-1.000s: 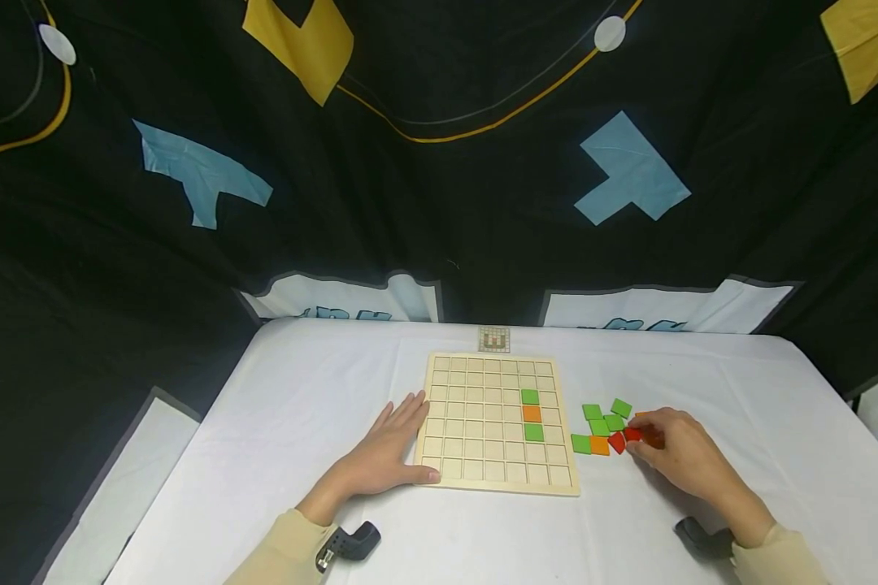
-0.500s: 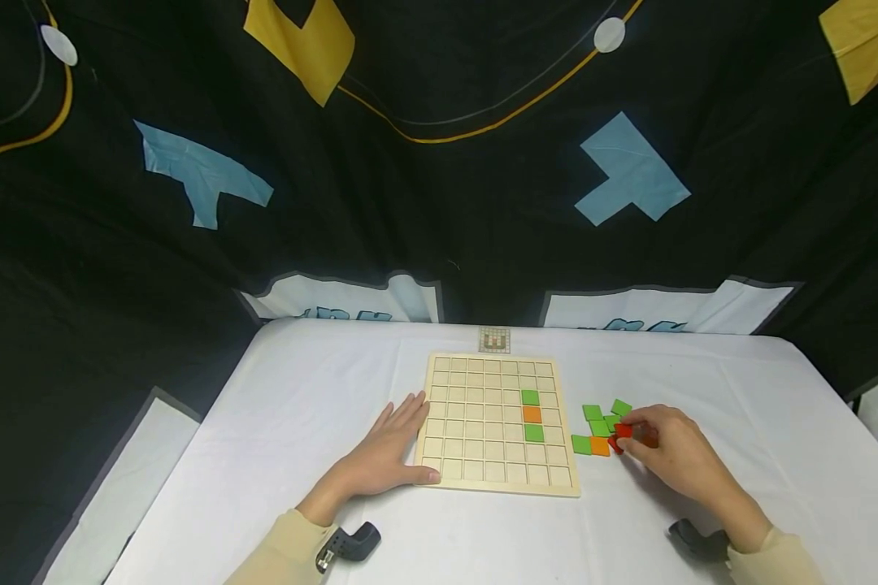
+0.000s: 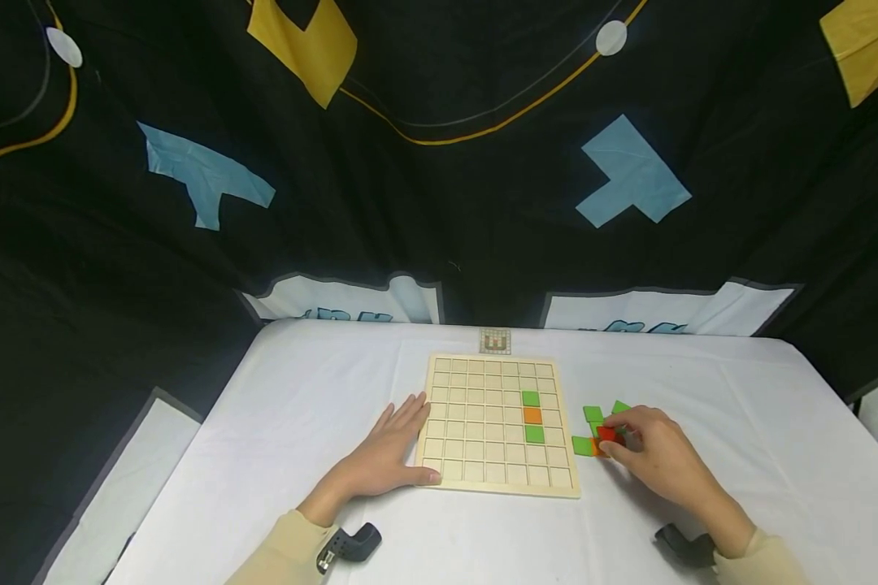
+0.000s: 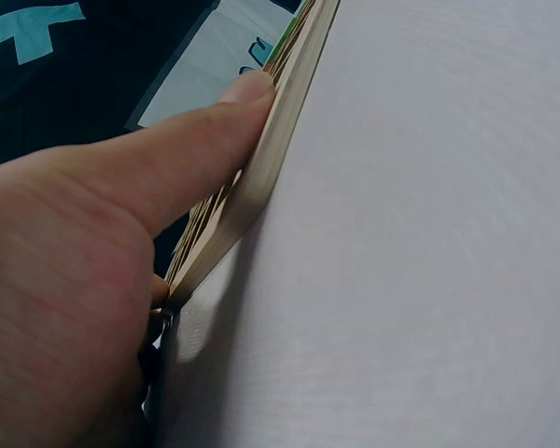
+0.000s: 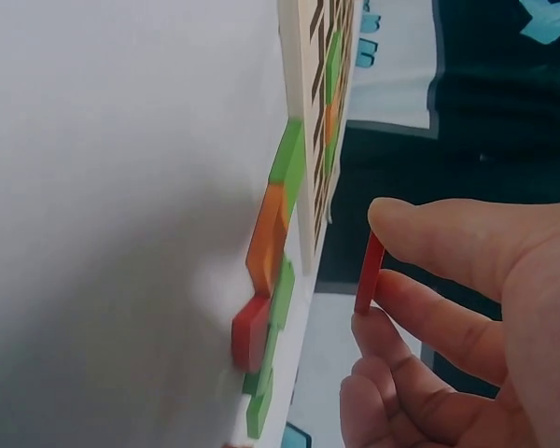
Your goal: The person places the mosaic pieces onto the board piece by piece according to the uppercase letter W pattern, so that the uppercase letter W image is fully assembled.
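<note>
My right hand (image 3: 654, 455) pinches a small red square tile (image 5: 370, 273) between thumb and fingertips. In the right wrist view it is held clear above the white cloth, edge-on. Below it lie a loose green tile (image 5: 287, 159), an orange tile (image 5: 267, 238), another red tile (image 5: 250, 331) and more green ones, partly hidden by the hand in the head view. My left hand (image 3: 380, 459) rests with spread, straight fingers on the left edge of a wooden grid board (image 3: 475, 426), thumb over its near left corner. Two green tiles (image 3: 530, 399) with an orange tile (image 3: 532, 415) between them fill a column on the board's right side.
A small card (image 3: 494, 341) with a grid pattern lies just beyond the board's far edge. White cloth (image 3: 322, 366) covers the table, and a black curtain (image 3: 439, 219) with coloured shapes hangs behind. Dark devices (image 3: 358, 543) are strapped at both wrists.
My right hand has lifted the red tile from the right of the loose pile and carried it left, over the orange tile. The left hand and the board stay put.
</note>
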The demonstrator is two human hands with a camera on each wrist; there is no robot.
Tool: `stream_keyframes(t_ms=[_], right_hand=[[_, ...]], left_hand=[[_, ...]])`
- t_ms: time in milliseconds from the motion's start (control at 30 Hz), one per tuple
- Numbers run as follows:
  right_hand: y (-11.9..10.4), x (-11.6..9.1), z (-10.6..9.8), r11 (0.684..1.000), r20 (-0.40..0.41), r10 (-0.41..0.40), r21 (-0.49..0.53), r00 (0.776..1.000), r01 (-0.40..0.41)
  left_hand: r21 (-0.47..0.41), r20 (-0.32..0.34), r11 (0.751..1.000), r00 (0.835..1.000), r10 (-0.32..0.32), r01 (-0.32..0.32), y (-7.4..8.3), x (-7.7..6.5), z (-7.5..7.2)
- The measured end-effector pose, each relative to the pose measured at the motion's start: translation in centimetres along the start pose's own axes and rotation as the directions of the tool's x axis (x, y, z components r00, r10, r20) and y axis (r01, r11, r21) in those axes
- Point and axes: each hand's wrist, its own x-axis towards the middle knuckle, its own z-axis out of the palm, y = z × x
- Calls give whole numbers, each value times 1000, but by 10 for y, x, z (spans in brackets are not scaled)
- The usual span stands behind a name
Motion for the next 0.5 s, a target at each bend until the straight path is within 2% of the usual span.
stream_keyframes(t_ms=[500], right_hand=[[-21, -2, 13, 996, -17, -83, 37, 996, 83]], left_hand=[[1, -6, 1000, 1000, 5, -5, -1, 0, 1]])
